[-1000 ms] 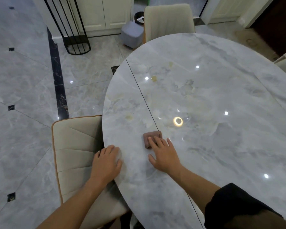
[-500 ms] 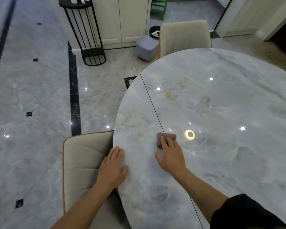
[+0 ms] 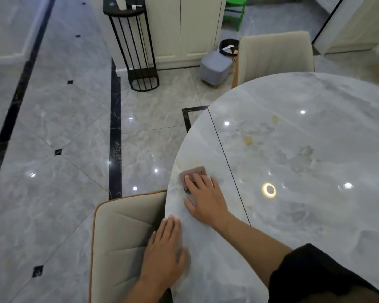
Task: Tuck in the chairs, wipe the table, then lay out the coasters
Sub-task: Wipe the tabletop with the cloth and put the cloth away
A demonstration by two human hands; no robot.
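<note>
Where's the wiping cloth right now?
In the head view, the small folded brown cloth lies flat on the grey marble table near its left edge, under the right hand's fingertips, left of the table's dark seam.

Marble worktop (image 3: 315, 215) lies open across centre & right, only yellowish stains (image 3: 248, 140) on it. At the near-left rim: folded brown cloth (image 3: 192, 174) under the flat right hand (image 3: 206, 199), left hand (image 3: 165, 254) flat on the edge. Beige chair (image 3: 123, 243) pressed against that rim blocks approach from the left; second chair (image 3: 274, 55) closes the far side.
</note>
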